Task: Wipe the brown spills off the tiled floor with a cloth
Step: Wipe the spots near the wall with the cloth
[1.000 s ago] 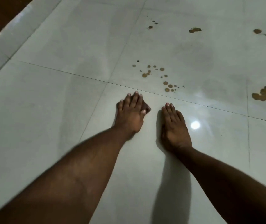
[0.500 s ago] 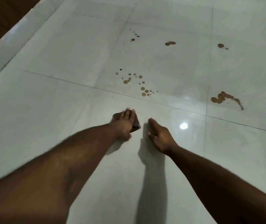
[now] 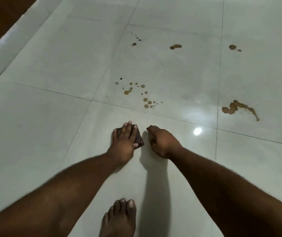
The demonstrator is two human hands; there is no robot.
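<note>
My left hand (image 3: 125,142) lies with straight fingers flat on a small dark brown cloth (image 3: 138,138) on the pale tiled floor (image 3: 34,125). Just right of it, my right hand (image 3: 162,142) rests on the tile with its fingers curled under, holding nothing. Beyond the hands, past a grout line, is a cluster of brown drops (image 3: 136,93). A larger brown streak (image 3: 236,108) lies to the right. Farther off are a blob (image 3: 175,47), another blob (image 3: 232,47) and small drops (image 3: 134,43).
My bare foot (image 3: 119,218) stands on the tile at the bottom, between my forearms. A raised white ledge (image 3: 8,48) runs along the upper left, with dark wood (image 3: 3,17) behind it. A bright light reflection (image 3: 197,131) shines on the floor right of my hands.
The view has risen and pulled back, bringing my foot into sight. My hands drew back from the drops. The right hand's fingers went from flat to curled; the left stays on the cloth.
</note>
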